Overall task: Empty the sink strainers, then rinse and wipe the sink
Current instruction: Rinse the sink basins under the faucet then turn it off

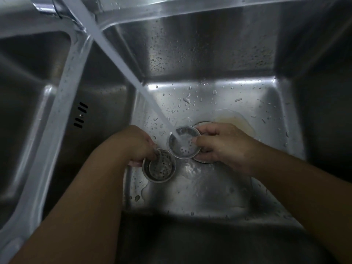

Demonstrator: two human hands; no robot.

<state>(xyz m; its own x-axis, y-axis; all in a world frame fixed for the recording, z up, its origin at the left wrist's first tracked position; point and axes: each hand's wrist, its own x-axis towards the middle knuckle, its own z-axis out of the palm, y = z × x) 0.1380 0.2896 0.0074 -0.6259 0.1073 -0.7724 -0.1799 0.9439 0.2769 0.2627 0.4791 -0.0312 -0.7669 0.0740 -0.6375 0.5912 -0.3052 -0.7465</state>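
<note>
Right hand (222, 145) fingers pinching strainer (184, 142) rim under water stream (133, 77); left hand (137, 145) fingers gripping 2nd strainer (159, 168) (rims touching).

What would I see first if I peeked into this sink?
First, the stream of water slanting down from the tap at top left into the right basin. It lands in a strainer held by the right hand over the drain. Beside it, the left hand holds a second strainer.

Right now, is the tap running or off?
Running. A stream of water pours from the faucet into the strainer held by the right hand over the drain opening.
</note>
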